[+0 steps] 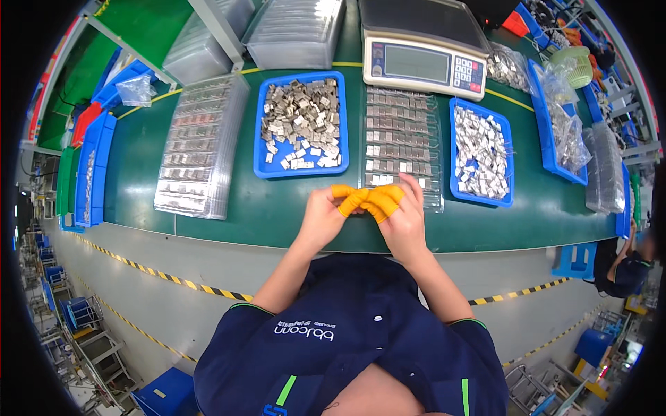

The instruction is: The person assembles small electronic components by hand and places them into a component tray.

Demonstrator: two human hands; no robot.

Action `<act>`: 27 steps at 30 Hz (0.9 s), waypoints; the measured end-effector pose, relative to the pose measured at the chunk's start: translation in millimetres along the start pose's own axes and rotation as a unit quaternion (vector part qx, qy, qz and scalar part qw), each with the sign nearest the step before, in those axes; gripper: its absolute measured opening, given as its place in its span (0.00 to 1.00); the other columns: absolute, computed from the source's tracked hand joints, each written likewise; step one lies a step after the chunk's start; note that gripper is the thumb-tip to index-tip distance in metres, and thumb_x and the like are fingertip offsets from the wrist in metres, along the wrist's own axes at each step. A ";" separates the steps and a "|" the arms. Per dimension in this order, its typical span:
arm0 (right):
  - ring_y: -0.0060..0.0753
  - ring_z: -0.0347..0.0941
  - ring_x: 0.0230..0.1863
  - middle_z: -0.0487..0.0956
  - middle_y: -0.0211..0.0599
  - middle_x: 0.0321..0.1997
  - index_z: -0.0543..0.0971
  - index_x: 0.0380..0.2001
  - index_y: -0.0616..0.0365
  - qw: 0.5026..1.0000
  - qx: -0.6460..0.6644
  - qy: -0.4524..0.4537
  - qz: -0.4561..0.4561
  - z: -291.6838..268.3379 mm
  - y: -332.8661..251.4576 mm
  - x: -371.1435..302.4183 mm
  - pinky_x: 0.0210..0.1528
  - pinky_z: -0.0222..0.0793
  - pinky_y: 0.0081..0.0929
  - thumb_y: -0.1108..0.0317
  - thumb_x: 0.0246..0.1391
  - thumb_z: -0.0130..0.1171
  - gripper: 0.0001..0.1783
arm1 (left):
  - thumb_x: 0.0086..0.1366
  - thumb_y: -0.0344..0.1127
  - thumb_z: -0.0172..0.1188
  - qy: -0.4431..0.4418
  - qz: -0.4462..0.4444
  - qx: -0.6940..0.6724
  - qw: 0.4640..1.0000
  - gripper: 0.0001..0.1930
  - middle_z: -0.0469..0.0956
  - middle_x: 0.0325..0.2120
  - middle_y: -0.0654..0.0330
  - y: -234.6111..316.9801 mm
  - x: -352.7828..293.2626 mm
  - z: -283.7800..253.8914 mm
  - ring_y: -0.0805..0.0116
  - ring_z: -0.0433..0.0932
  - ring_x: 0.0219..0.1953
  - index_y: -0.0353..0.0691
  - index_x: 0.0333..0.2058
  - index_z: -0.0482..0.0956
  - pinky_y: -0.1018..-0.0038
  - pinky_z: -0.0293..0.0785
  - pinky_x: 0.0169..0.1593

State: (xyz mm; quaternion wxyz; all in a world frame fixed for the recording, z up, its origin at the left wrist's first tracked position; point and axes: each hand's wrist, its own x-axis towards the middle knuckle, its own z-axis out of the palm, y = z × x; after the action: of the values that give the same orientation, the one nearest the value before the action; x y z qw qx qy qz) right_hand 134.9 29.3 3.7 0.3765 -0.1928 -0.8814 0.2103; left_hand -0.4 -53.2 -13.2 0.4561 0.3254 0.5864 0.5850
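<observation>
Yellow finger cots cover several fingers of both my hands. My left hand (327, 213) and my right hand (402, 220) meet tip to tip above the table's near side, fingers pinched together. Whatever sits between the fingertips is hidden. Just beyond lies a clear blister tray (409, 186) with rows of small silver metal parts, its near edge close to my right hand. To its left stands a blue bin (258, 149) of loose silver metal connector-like pieces. On its right, a smaller blue bin (512, 166) holds many white and silver pieces.
A stack of filled clear trays (201, 152) stands left on the green table (277, 229). A digital scale (420, 48) sits behind the middle tray. Clear plastic trays (295, 35) are piled at the back. Another blue bin (555, 139) with plastic bags is at right.
</observation>
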 end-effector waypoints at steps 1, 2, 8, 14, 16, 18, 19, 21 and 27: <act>0.35 0.72 0.38 0.76 0.32 0.31 0.78 0.31 0.57 1.000 -0.001 -0.007 0.007 0.8 2.2 -0.2 0.57 0.58 0.42 0.75 0.35 0.62 0.13 | 0.61 0.27 0.56 0.010 -0.021 -0.027 0.999 0.06 0.78 0.29 0.60 -1.1 0.5 -0.8 0.76 0.77 0.31 0.29 0.35 0.77 0.81 0.73 0.36; 0.34 0.72 0.39 0.76 0.32 0.31 0.78 0.29 0.57 0.999 -0.014 -0.022 -0.021 1.4 3.8 -0.6 0.57 0.58 0.43 0.75 0.34 0.63 0.13 | 0.61 0.27 0.56 0.010 -0.029 -0.031 0.999 0.06 0.78 0.29 0.60 -4.3 0.9 -1.9 0.76 0.77 0.31 0.29 0.35 0.77 0.81 0.73 0.36; 0.40 0.72 0.40 0.76 0.34 0.31 0.78 0.27 0.58 0.994 0.097 -0.003 0.047 11.6 6.6 -9.4 0.52 0.66 0.39 0.77 0.33 0.65 0.12 | 0.59 0.27 0.58 0.026 0.029 -0.026 0.999 0.07 0.78 0.27 0.61 -10.3 2.6 1.6 0.77 0.77 0.30 0.29 0.34 0.77 0.82 0.73 0.35; 0.42 0.70 0.39 0.75 0.33 0.34 0.80 0.30 0.56 0.991 -0.009 0.041 0.128 2.8 18.0 -4.4 0.44 0.66 0.34 0.73 0.32 0.69 0.15 | 0.57 0.27 0.60 0.150 0.020 0.009 0.988 0.07 0.78 0.21 0.62 -13.0 -4.1 -6.1 0.79 0.75 0.21 0.29 0.33 0.79 0.84 0.70 0.27; 0.42 0.69 0.39 0.75 0.33 0.35 0.80 0.30 0.56 0.990 -0.009 0.019 0.142 4.0 17.1 2.0 0.42 0.66 0.33 0.71 0.32 0.69 0.16 | 0.54 0.27 0.63 0.257 0.064 0.160 0.951 0.07 0.75 0.14 0.63 -16.7 -4.3 -9.1 0.82 0.69 0.14 0.31 0.32 0.81 0.83 0.63 0.19; 0.41 0.67 0.41 0.74 0.34 0.35 0.81 0.30 0.57 0.993 -0.078 -0.023 0.082 9.9 9.3 11.0 0.44 0.64 0.34 0.68 0.32 0.69 0.16 | 0.53 0.28 0.63 0.264 0.058 0.178 0.946 0.08 0.75 0.13 0.62 -20.8 -4.3 -15.3 0.82 0.67 0.13 0.32 0.32 0.81 0.81 0.61 0.18; 0.41 0.67 0.41 0.74 0.34 0.35 0.81 0.30 0.57 0.993 -0.079 -0.024 0.081 14.3 8.2 13.8 0.44 0.64 0.34 0.68 0.32 0.69 0.16 | 0.53 0.29 0.64 0.269 0.052 0.196 0.942 0.09 0.74 0.11 0.61 -21.4 -3.9 -17.5 0.82 0.65 0.12 0.32 0.32 0.81 0.80 0.59 0.17; 0.40 0.65 0.44 0.74 0.34 0.35 0.81 0.30 0.58 0.987 -0.124 -0.063 0.084 26.3 7.3 19.1 0.48 0.60 0.35 0.61 0.33 0.69 0.17 | 0.52 0.30 0.64 0.283 0.045 0.225 0.931 0.09 0.74 0.11 0.59 -20.8 -5.7 -20.6 0.79 0.65 0.11 0.33 0.32 0.81 0.79 0.59 0.17; 0.38 0.65 0.42 0.74 0.34 0.34 0.82 0.25 0.57 0.969 -0.222 -0.070 0.078 58.1 5.8 21.6 0.49 0.56 0.36 0.62 0.32 0.68 0.14 | 0.51 0.32 0.65 0.289 0.035 0.285 0.913 0.09 0.72 0.11 0.55 -15.7 -13.1 -24.9 0.70 0.64 0.09 0.36 0.31 0.82 0.75 0.60 0.17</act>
State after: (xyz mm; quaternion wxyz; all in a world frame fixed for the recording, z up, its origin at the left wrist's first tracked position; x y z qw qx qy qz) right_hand 78.8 31.8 -23.3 0.2439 -0.3243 -0.9126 0.0510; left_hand -16.0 -76.5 -29.0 0.1340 0.2786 0.8227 0.4770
